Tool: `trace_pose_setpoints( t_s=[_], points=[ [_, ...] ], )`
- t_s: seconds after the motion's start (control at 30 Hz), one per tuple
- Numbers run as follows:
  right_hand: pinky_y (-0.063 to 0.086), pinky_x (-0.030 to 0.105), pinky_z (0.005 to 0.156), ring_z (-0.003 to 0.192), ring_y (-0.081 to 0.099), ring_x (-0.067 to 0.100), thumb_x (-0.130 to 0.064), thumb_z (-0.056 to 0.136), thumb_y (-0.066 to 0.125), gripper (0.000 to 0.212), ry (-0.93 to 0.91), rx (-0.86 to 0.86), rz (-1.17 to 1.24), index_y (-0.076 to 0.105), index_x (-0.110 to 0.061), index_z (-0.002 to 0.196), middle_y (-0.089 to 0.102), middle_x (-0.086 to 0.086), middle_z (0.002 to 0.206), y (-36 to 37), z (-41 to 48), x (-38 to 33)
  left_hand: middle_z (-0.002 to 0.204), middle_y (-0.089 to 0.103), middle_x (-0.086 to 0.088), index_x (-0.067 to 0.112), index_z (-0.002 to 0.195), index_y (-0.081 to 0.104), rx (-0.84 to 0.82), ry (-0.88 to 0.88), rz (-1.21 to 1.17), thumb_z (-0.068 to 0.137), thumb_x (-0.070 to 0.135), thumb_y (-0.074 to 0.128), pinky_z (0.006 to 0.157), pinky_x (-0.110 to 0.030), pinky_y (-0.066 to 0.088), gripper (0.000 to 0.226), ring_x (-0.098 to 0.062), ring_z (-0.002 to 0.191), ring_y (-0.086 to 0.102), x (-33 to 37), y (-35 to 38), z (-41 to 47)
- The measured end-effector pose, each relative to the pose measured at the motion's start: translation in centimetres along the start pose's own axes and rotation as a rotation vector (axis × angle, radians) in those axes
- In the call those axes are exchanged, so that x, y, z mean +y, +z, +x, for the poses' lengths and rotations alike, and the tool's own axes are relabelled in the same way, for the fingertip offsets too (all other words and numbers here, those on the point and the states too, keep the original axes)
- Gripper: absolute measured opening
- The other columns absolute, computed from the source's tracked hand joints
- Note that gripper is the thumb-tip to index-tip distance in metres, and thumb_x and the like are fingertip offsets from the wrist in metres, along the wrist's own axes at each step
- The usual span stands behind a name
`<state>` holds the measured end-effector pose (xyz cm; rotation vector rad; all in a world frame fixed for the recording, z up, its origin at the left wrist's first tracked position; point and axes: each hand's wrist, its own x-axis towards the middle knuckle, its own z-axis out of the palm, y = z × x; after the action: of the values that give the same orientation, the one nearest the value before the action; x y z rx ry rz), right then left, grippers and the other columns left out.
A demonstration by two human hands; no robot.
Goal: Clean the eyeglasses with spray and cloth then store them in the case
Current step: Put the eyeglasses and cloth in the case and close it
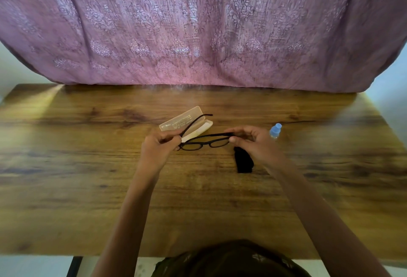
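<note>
Head view: one pair of eyeglasses [206, 143], one case [186, 123], one spray bottle [275, 130] and one cloth [243, 162], all over a wooden table [88, 166]. The eyeglasses are held just in front of the case (pale, lying open). They have a thin black frame and oval lenses, and one temple reaches across the case. The left hand [157, 146] pinches one end and the right hand [251, 141] pinches the other. The blue-capped bottle stands right of the case, and the black cloth lies nearer, to its right.

Open case [186, 123] as landmark: free table [88, 166] to its left and behind, up to the curtain [198, 34]; spray bottle [275, 130] and black cloth [243, 163] obstruct its right; eyeglasses [206, 143] cross its near side
</note>
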<state>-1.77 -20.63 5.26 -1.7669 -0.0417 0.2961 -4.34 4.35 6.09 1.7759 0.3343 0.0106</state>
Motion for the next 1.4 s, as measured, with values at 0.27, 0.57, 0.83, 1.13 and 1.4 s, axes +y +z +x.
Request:
trace_pose_setpoints(
  t_s=[0.27,0.57,0.83,1.13,1.4],
  points=[
    [0.048,0.020,0.091,0.105,0.062,-0.005,-0.016,0.087,0.071,0.021,-0.021,0.009,0.019,0.072,-0.034,0.097,0.071,-0.017,0.107,-0.2,0.2,-0.1,0.076,0.073,0.013,0.025,0.085,0.076,-0.094,-0.043,-0.030,0.090,0.009,0.059,0.065,-0.012,0.048,0.024,0.004,0.069,0.061,-0.4,0.3,0.0],
    [0.052,0.013,0.077,0.093,0.071,0.011,-0.013,0.088,0.069,0.018,-0.029,0.007,0.098,0.073,-0.018,0.105,0.076,0.000,0.095,-0.6,0.7,0.4,0.090,0.070,-0.001,0.015,0.104,0.067,0.049,-0.119,0.042,0.091,0.036,0.060,0.077,-0.029,0.056,0.025,-0.018,0.083,0.067,-3.2,0.6,0.9],
    [0.052,0.011,0.070,0.090,0.072,0.011,-0.015,0.086,0.072,0.016,0.049,0.117,0.141,0.073,-0.019,0.101,0.076,0.000,0.092,-0.5,1.1,0.9,0.119,0.053,0.005,0.013,0.146,0.022,0.055,-0.206,0.109,0.075,0.049,0.075,0.069,-0.028,0.056,0.096,-0.015,0.096,0.062,-6.0,0.0,3.8],
    [0.051,0.010,0.070,0.091,0.071,0.011,-0.018,0.086,0.073,0.016,0.053,0.164,0.154,0.073,-0.018,0.102,0.076,-0.001,0.092,-0.6,1.2,1.1,0.119,0.061,0.003,0.023,0.123,0.050,-0.097,-0.110,0.072,0.075,0.024,0.081,0.081,-0.030,0.054,0.057,-0.011,0.101,0.060,-6.9,0.1,6.0],
    [0.055,0.026,0.085,0.092,0.071,0.009,-0.020,0.085,0.073,0.013,0.127,0.262,0.181,0.073,-0.020,0.098,0.076,-0.005,0.091,-0.6,2.3,1.8,0.109,0.062,0.012,0.021,0.141,0.040,-0.207,-0.043,0.143,0.073,0.016,0.082,0.071,-0.016,0.051,0.079,-0.006,0.098,0.063,-7.3,1.3,5.9]
  ],
)
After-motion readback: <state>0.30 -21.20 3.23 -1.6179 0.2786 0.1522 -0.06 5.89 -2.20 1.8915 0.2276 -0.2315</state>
